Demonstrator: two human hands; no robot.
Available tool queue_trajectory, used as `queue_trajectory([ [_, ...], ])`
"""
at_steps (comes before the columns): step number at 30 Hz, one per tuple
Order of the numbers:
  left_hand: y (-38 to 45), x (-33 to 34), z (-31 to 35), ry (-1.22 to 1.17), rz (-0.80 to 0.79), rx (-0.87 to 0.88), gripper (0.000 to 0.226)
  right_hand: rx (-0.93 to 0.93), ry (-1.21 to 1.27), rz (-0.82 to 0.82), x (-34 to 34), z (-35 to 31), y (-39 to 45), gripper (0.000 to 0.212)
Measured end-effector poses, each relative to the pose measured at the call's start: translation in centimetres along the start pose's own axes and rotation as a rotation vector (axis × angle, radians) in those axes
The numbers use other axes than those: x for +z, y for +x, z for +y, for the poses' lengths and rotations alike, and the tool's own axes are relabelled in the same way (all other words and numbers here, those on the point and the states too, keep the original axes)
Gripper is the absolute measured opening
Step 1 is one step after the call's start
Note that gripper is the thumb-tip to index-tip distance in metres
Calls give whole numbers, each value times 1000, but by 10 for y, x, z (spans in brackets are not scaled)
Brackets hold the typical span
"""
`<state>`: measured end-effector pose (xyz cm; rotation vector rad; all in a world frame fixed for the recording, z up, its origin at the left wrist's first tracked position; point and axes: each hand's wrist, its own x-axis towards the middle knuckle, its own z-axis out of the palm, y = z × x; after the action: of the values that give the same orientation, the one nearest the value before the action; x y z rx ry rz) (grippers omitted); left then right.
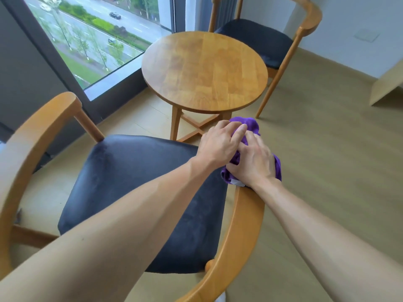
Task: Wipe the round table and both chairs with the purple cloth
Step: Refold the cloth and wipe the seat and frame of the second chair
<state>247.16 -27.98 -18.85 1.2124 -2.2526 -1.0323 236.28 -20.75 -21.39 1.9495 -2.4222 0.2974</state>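
Note:
The purple cloth (250, 125) is bunched over the front end of the near chair's right armrest (246, 214). My left hand (220, 142) and my right hand (253, 160) both lie on the cloth with fingers curled round it, the left just above and left of the right. The near chair has a black seat (135, 192) and a curved wooden back. The round wooden table (205, 70) stands beyond it, its top bare. A second chair (257, 38) with a black seat is behind the table.
A floor-to-ceiling window (91, 40) with a dark frame runs along the left. Light wood flooring (327, 149) spreads to the right. A pale piece of furniture (388, 83) sits at the right edge by the white wall.

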Motion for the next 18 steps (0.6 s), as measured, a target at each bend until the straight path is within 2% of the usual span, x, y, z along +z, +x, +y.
queue_trajectory([
  [5,-41,19,7,-224,-117,-27,45,98,39,41,-4,-16,-55,59],
  [7,-67,27,4,-240,-145,-8,44,145,90,14,-9,-26,-82,62],
  [9,-98,30,2,-403,-157,-61,45,174,140,-22,-16,-37,-108,66],
  [12,-145,30,-1,-632,-153,-174,48,182,385,-116,-35,-45,-146,68],
  [15,-187,33,1,-573,-220,-182,53,345,839,-153,-54,-45,-186,68],
  [18,-223,38,7,-330,-209,-155,73,467,1006,-124,-58,-57,-216,70],
])
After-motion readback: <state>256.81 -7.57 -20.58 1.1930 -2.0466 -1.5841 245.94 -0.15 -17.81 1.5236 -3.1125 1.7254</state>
